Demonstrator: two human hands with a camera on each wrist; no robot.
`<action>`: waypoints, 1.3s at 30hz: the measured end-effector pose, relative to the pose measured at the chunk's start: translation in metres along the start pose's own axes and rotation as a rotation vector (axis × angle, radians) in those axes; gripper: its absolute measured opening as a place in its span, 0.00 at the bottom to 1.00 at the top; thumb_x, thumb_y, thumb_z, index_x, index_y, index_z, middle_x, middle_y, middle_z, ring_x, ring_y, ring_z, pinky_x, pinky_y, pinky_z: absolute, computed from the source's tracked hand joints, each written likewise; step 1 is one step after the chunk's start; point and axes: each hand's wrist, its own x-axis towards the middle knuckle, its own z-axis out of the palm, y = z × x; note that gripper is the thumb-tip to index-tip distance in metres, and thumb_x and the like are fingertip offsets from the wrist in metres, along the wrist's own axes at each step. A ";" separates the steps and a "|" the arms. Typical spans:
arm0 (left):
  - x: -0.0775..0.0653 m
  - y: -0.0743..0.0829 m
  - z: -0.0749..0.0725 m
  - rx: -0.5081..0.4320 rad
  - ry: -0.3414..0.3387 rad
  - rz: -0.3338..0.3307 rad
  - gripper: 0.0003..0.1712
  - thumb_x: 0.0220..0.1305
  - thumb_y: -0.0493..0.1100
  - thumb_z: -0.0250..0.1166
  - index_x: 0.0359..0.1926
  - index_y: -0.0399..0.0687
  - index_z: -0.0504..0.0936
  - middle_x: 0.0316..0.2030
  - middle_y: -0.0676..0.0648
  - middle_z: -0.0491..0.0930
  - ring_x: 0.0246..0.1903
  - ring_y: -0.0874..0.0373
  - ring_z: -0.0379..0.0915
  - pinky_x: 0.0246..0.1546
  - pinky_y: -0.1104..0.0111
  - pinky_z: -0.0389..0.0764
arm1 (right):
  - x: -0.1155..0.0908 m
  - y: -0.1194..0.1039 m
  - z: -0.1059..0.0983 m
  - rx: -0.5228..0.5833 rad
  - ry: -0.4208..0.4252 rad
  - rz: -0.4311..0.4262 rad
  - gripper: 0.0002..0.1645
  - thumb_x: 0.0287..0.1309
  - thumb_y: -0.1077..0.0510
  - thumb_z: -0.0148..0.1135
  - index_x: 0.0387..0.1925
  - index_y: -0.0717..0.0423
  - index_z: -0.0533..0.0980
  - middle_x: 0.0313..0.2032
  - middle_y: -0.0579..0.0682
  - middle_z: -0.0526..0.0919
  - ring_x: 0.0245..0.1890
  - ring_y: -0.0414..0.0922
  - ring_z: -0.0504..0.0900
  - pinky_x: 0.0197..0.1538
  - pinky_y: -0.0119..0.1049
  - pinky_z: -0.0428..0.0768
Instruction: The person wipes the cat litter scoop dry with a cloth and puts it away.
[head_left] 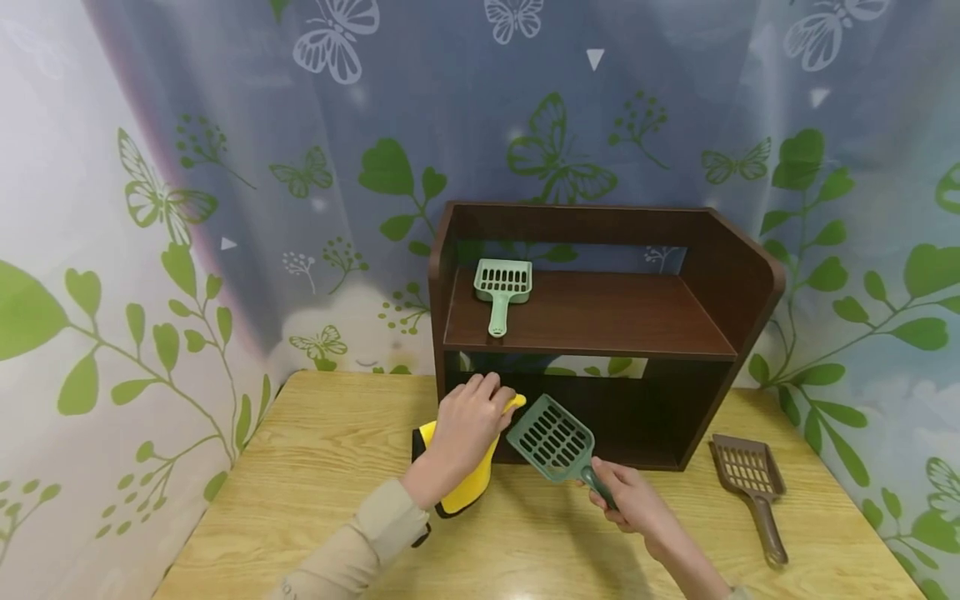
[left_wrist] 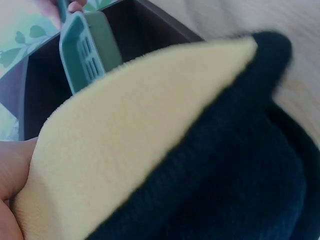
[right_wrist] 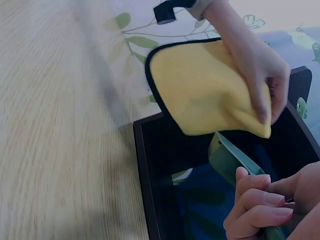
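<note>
My left hand point(head_left: 468, 425) grips a yellow cloth point(head_left: 471, 487) with a black edge, which hangs below the fingers. In the left wrist view the cloth point(left_wrist: 125, 125) fills most of the picture, its dark side folded over. My right hand point(head_left: 628, 500) holds a dark green slotted litter scoop point(head_left: 553, 437) by its handle, the scoop's head tilted up towards the left hand. Cloth and scoop head are close together in front of the shelf's lower compartment; the right wrist view shows the scoop point(right_wrist: 232, 157) just below the cloth point(right_wrist: 200, 90), apparently apart.
A dark brown two-tier shelf point(head_left: 600, 312) stands on the wooden table point(head_left: 337, 467). On its upper board, at the left, lies a light green litter scoop point(head_left: 503, 287). To the shelf's right a brown litter scoop point(head_left: 750, 475) lies on the table. A leaf-and-butterfly curtain point(head_left: 465, 100) hangs behind.
</note>
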 end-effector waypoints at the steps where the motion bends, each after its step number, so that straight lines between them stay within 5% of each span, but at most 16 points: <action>1: 0.003 0.001 -0.001 0.002 0.009 0.003 0.11 0.57 0.48 0.78 0.38 0.51 0.88 0.31 0.52 0.75 0.30 0.59 0.74 0.27 0.73 0.75 | 0.000 0.000 0.002 -0.001 0.001 -0.003 0.33 0.81 0.43 0.39 0.54 0.70 0.75 0.22 0.43 0.68 0.14 0.34 0.54 0.18 0.24 0.54; 6: 0.007 0.009 -0.001 0.024 -0.006 0.045 0.12 0.58 0.50 0.77 0.37 0.50 0.87 0.32 0.52 0.76 0.31 0.60 0.74 0.28 0.74 0.75 | -0.001 -0.006 0.014 -0.004 0.009 -0.021 0.32 0.81 0.43 0.40 0.51 0.68 0.76 0.20 0.43 0.68 0.14 0.35 0.54 0.17 0.25 0.54; 12: 0.005 0.022 0.009 0.052 -0.033 0.018 0.12 0.59 0.53 0.76 0.35 0.52 0.87 0.33 0.53 0.78 0.32 0.61 0.76 0.29 0.74 0.77 | 0.001 -0.012 0.025 -0.011 0.004 -0.039 0.31 0.81 0.44 0.40 0.50 0.68 0.77 0.21 0.44 0.69 0.14 0.34 0.54 0.17 0.25 0.55; 26: 0.003 0.045 0.015 -0.276 -0.196 -0.070 0.08 0.65 0.51 0.72 0.37 0.54 0.90 0.30 0.57 0.76 0.28 0.65 0.71 0.27 0.79 0.72 | 0.007 -0.009 0.030 -0.065 0.004 -0.080 0.30 0.81 0.43 0.39 0.47 0.65 0.77 0.21 0.44 0.69 0.14 0.35 0.55 0.16 0.23 0.55; 35: 0.001 0.038 0.011 -0.405 -0.365 0.043 0.10 0.67 0.53 0.69 0.42 0.55 0.91 0.29 0.58 0.73 0.25 0.69 0.63 0.23 0.84 0.61 | 0.006 -0.010 0.016 -0.023 0.041 -0.051 0.30 0.80 0.43 0.43 0.52 0.67 0.76 0.21 0.44 0.70 0.14 0.35 0.55 0.17 0.24 0.54; 39: 0.001 0.034 0.009 -0.341 -0.458 0.156 0.09 0.66 0.54 0.70 0.41 0.59 0.92 0.28 0.60 0.74 0.25 0.72 0.66 0.24 0.84 0.64 | 0.006 -0.009 0.009 -0.036 0.061 -0.055 0.30 0.80 0.44 0.44 0.51 0.69 0.77 0.21 0.45 0.70 0.13 0.35 0.54 0.17 0.25 0.54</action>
